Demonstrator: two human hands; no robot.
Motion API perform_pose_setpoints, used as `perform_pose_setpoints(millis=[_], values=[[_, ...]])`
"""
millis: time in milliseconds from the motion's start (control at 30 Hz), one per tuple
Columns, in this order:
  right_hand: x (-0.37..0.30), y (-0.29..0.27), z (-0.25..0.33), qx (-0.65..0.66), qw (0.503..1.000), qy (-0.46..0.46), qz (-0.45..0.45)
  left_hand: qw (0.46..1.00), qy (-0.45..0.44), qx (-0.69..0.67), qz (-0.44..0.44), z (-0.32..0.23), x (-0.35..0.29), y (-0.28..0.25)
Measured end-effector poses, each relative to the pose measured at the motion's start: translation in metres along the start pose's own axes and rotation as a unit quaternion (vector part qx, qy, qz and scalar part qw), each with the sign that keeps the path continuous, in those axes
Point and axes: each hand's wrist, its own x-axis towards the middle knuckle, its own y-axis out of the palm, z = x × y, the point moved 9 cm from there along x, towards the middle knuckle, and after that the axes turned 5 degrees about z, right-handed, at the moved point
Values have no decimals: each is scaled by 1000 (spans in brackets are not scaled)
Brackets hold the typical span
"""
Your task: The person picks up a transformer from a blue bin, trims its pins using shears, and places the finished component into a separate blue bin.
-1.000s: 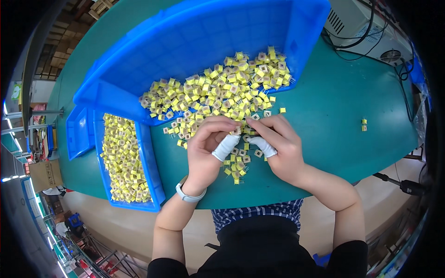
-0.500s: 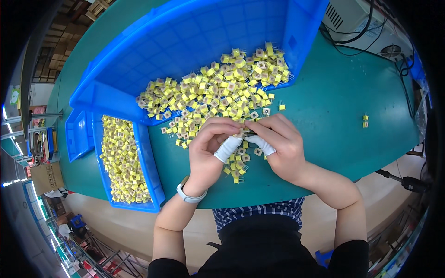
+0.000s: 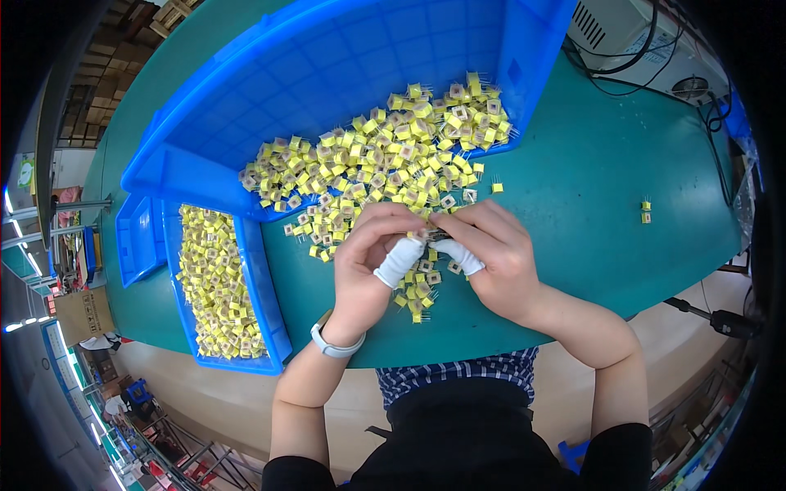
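Observation:
My left hand point(image 3: 364, 254) and my right hand point(image 3: 501, 255) meet over the green table, fingertips almost touching. Each thumb wears a white finger cover. Both hands are closed, thumbs against fingers, on one small transformer point(image 3: 431, 235) that the fingertips mostly hide. Loose yellow-taped transformers point(image 3: 422, 282) with thin metal pins lie below and between the hands. Just beyond my fingers, a large heap of the same transformers point(image 3: 393, 155) spills out of a big blue bin point(image 3: 327, 69) tipped toward me.
On the left stands a smaller blue bin point(image 3: 277, 315) full of transformers, beside another blue tray point(image 3: 139, 237). Two transformers point(image 3: 646, 213) lie apart on the right of the green table point(image 3: 573, 245). A pale equipment box point(image 3: 630, 45) with black cables occupies the far right corner.
My hands stay together at nearly the same place; the fingers and thumbs shift only slightly. The heap and bins look the same.

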Motion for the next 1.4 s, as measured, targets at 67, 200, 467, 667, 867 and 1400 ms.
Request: perform_pose_setpoints(millis=[67,200,467,667,867,1400], values=[[-1,1,-1,7,1000,3,5,998,-29,-47,-2,6,-1,-2],[-2,2,-4,7,1000,6,12,984,-99,-148,-8,17,-4,0],[-2,4,-2,-3,1000,-14,19,975,-131,-179,-20,23,-6,1],[-2,3,6,-26,998,-59,5,977,-159,-139,-9,26,-9,1],[-4,3,11,-40,996,-84,13,971,-196,-137,-5,29,-12,2],[-2,3,0,0,1000,-31,2,922,-100,340,158,-18,3,3]])
